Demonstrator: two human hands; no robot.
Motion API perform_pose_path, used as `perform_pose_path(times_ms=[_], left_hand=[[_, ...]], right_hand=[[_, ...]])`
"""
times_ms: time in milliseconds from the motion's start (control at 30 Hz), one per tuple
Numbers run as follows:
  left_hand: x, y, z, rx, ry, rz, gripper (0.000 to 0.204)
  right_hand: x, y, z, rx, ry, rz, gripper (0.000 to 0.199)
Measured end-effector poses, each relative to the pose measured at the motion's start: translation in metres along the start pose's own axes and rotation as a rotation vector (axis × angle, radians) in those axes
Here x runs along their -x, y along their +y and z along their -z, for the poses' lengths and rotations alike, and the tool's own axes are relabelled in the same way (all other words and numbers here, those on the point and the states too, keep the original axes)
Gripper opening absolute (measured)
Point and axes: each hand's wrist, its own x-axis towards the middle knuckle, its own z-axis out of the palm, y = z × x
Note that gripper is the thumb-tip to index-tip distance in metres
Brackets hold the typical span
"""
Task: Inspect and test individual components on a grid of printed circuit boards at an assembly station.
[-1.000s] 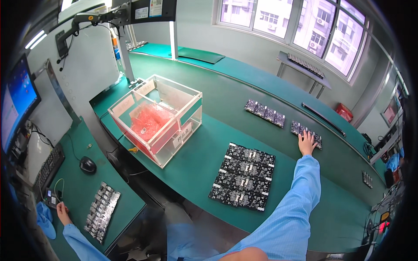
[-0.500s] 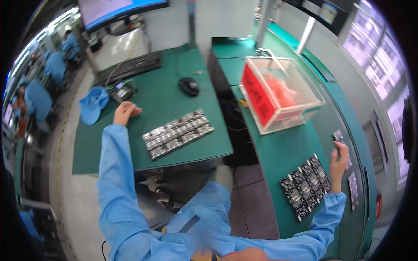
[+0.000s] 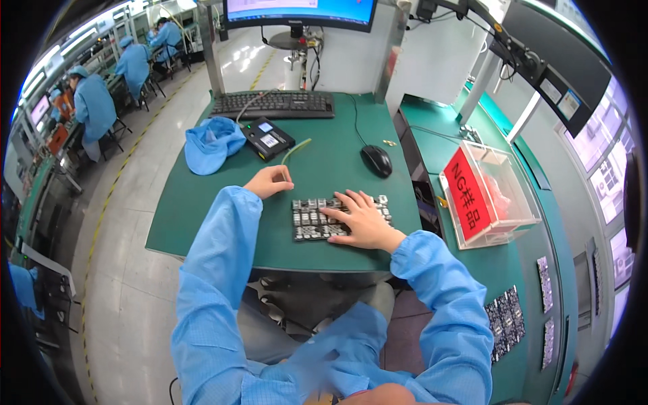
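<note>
A panel of small circuit boards with silvery metal parts (image 3: 307, 217) lies on the green mat in front of me. My right hand (image 3: 364, 221) rests on its right half, palm down with fingers spread, covering part of it. Just left of the panel's far corner, my left hand (image 3: 270, 181) is closed in a pinch; anything between its fingertips is too small to make out. A thin yellow-green cable (image 3: 297, 150) runs close to its fingers. Beyond it sits a black box-shaped device with a small screen (image 3: 268, 139).
A blue cap (image 3: 214, 145), a keyboard (image 3: 273, 104), and a mouse (image 3: 376, 160) are on the mat, below a monitor (image 3: 300, 13). On the right bench stand a clear box with a red label (image 3: 466, 192) and a dark circuit panel (image 3: 506, 324). People in blue work far left.
My right hand has moved left from beside the dark panel on the right bench onto the silvery panel. My left hand now sits nearer that panel, and the view has turned.
</note>
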Motion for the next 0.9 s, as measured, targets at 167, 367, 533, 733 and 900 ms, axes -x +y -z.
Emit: perform_pose_path(times_ms=[167, 367, 533, 733, 900], left_hand=[[-0.01, -0.009, 0.027, -0.064, 0.163, 0.031, 0.017], [0.014, -0.026, 0.054, -0.054, 0.269, -0.017, 0.018], [0.015, -0.018, 0.042, -0.026, 0.279, 0.017, 0.017], [0.012, -0.013, 0.039, -0.136, 0.235, 0.034, 0.018], [0.012, -0.018, 0.041, -0.155, 0.228, 0.031, 0.017]], right_hand=[[-0.082, -0.004, -0.026, -0.093, 0.103, 0.157, 0.062], [-0.106, 0.011, -0.024, -0.147, 0.08, 0.121, 0.076], [-0.106, 0.01, -0.023, -0.164, 0.079, 0.087, 0.081], [-0.11, 0.013, -0.023, -0.153, 0.102, 0.077, 0.08], [-0.111, 0.014, -0.025, -0.154, 0.11, 0.086, 0.08]])
